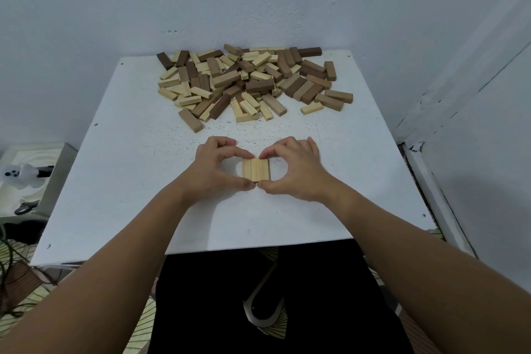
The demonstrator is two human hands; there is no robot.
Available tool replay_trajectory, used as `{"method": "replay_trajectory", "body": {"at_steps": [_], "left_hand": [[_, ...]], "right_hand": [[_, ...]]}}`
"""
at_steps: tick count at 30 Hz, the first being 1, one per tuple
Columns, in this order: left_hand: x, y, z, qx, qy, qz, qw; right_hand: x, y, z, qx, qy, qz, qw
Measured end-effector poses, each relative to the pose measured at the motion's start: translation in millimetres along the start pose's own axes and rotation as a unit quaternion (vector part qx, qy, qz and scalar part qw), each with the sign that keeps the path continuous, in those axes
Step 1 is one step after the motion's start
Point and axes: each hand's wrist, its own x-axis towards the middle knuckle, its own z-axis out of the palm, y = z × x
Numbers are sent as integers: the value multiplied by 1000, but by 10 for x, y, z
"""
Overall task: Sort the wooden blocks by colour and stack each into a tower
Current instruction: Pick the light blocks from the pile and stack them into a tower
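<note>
Pale wooden row of three blocks (255, 169) lay flush at table (120, 181) centre, mixed pile (250, 80) at 12 o'clock. Left hand (214, 169) and right hand (296, 171) pinched its ends, fingers curled, squaring them. Judged light, rigid, smooth; best gripped across long sides.

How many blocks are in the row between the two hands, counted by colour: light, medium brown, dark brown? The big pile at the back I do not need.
Light blocks: 3, side by side, flat on the table, held between the left hand and the right hand
Medium brown blocks: 0
Dark brown blocks: 0
Total: 3
</note>
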Motion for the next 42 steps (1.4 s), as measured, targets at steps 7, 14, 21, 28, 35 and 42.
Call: {"method": "replay_trajectory", "body": {"at_steps": [7,14,21,28,35,42], "left_hand": [[-12,19,1,4,0,2,1000],[-6,18,5,9,1,-4,1000],[12,18,-18,8,-20,-11,1000],[224,112,-229,-132,38,-18,990],[684,352,-122,100,123,6,987],[701,261,-5,80,153,24,985]], "right_hand": [[9,4,0,4,2,1,1000],[22,33,28,15,7,-6,1000],[14,36,-33,19,-15,-10,1000],[235,102,-164,135,57,63,987],[605,11,-238,-90,-30,81,992],[453,170,-4,53,130,45,989]]}}
